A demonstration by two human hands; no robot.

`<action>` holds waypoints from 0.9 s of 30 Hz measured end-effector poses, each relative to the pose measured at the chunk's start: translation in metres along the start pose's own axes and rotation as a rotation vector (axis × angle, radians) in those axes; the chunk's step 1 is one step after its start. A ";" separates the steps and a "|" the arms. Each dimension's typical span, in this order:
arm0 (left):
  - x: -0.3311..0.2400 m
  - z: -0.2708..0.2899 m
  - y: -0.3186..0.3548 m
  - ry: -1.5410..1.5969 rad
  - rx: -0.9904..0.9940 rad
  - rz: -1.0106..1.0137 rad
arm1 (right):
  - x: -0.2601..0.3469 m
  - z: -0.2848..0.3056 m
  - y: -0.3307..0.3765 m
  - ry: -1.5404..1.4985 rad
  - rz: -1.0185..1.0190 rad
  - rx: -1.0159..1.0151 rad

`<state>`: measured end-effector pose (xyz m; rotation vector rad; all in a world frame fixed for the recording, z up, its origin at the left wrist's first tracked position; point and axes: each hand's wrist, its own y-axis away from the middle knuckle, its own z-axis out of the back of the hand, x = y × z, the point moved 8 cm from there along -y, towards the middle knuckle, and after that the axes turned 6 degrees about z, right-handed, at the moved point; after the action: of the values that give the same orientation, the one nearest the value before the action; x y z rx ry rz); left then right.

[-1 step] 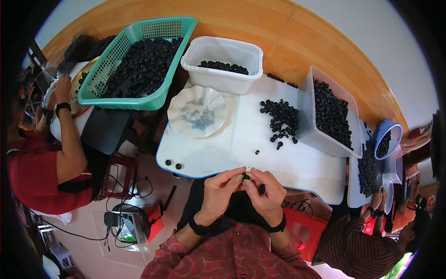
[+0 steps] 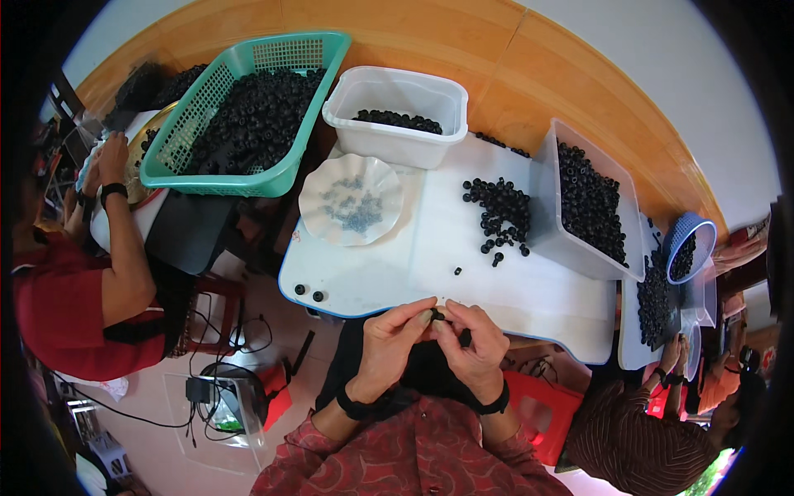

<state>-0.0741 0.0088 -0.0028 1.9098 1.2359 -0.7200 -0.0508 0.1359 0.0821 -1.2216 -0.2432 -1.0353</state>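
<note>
Both hands on one small black part (image 2: pixel 437 315), at the near edge of the white surface (image 2: pixel 372 273). Left fingers (image 2: pixel 411 310) pinch it, thumb against index; right fingers (image 2: pixel 474 318) close on it from the other side. Fingertip grip, probably because it's too small for a palm hold, and two pinches should stop it rolling. My fingertips cover most of it, so can't tell its exact shape or angle. Dark patch (image 2: pixel 465 337) by the right palm: can't tell what it is.

Loose pile (image 2: pixel 504 207) of black parts is spread beside the translucent bin (image 2: pixel 546 211), likely so singles can be picked without digging. One stray part (image 2: pixel 457 270) lies apart, nearer me. Scalloped plate (image 2: pixel 314 219) left of the pile holds small clear bits (image 2: pixel 357 217); guess the raised rim keeps them together. White bin (image 2: pixel 397 147) behind the plate, black parts in the bottom. Green basket (image 2: pixel 277 183) further left, heaped with more. Black pair (image 2: pixel 318 296) sits at the surface's left edge, reason unclear.
</note>
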 end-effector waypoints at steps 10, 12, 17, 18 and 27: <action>-0.008 -0.009 0.009 -0.015 0.026 -0.110 | 0.011 -0.005 0.007 0.139 0.125 0.010; -0.007 -0.007 0.008 -0.077 -0.016 -0.080 | 0.011 -0.006 0.010 0.135 0.132 0.004; 0.000 0.000 0.005 -0.075 -0.038 -0.047 | 0.008 -0.009 0.017 0.143 0.152 0.002; 0.003 0.001 0.004 -0.059 -0.034 -0.043 | 0.008 -0.009 0.017 0.150 0.157 0.001; -0.001 0.001 0.001 0.072 0.040 -0.040 | 0.004 -0.001 0.018 0.096 0.004 0.022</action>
<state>-0.0738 0.0071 -0.0028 1.9636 1.3164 -0.7074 -0.0351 0.1325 0.0729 -1.1487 -0.1768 -1.0820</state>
